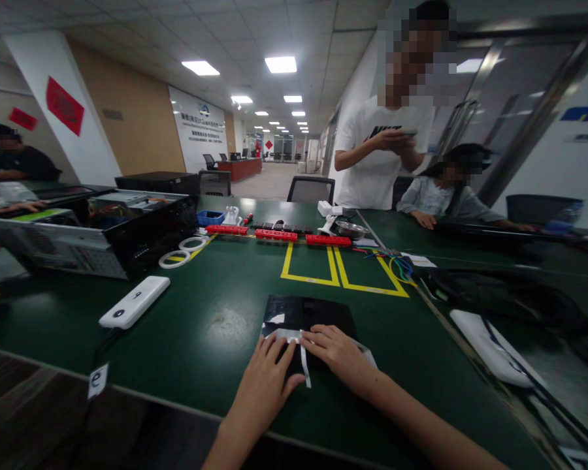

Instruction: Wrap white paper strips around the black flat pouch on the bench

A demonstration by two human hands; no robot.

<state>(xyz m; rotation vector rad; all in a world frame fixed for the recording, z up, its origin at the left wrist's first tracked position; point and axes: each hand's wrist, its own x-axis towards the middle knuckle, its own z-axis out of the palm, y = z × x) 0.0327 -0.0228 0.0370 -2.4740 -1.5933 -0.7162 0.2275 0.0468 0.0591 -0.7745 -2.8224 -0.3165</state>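
A flat black glossy sheet (308, 311) lies on the green table (215, 326) in front of me, with white tape strips (304, 362) along its near edge. My left hand (266, 378) lies flat on the near edge, fingers stretched out over the tape. My right hand (336, 352) rests beside it on the sheet's near right part, fingertips pressed on the tape where a loose strip hangs down. Both hands touch the tape and neither lifts anything.
A white power bank (134, 301) lies left, an open black computer case (102, 232) behind it with white tape rolls (183, 251). Yellow tape rectangles (343, 271), red strips (277, 234), coloured wires (394, 264) sit further back. Other people stand and sit at the far right and left.
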